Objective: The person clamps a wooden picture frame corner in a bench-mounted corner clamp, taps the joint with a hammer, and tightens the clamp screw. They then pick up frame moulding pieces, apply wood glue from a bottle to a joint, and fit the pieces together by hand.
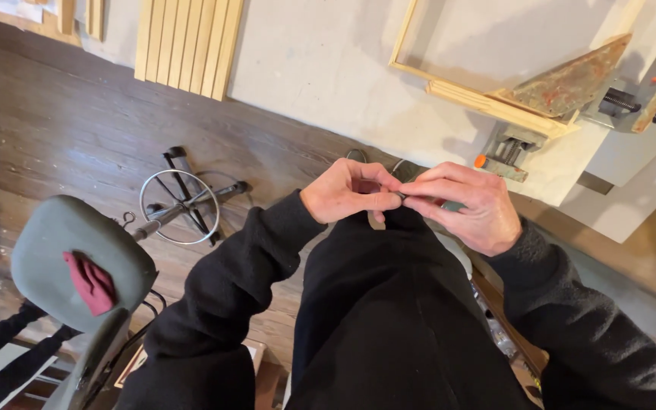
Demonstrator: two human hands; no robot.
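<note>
Black sleeves, left hand (pixel 347 191) and right hand (pixel 466 205) fingers pinching small dark object (pixel 402 195), wooden frame (pixel 495 102) clamped beyond, stool (pixel 77 254) left

Dark brown plank floor (pixel 77 129) across the left and middle, scuffed with pale flecks. At eleven o'clock, a row of pale wooden slats (pixel 187 42) leaning side by side. At one o'clock, a light grey work surface (pixel 328 68) bearing an open wooden frame (pixel 480 97), its corner gripped in a rusty corner clamp (pixel 571 83) with orange-tipped handles. At nine o'clock, a grey-green padded stool (pixel 70 243) carrying a dark red cloth (pixel 91 282), metal foot ring (pixel 180 206) beside. Soft, even light throughout.
</note>
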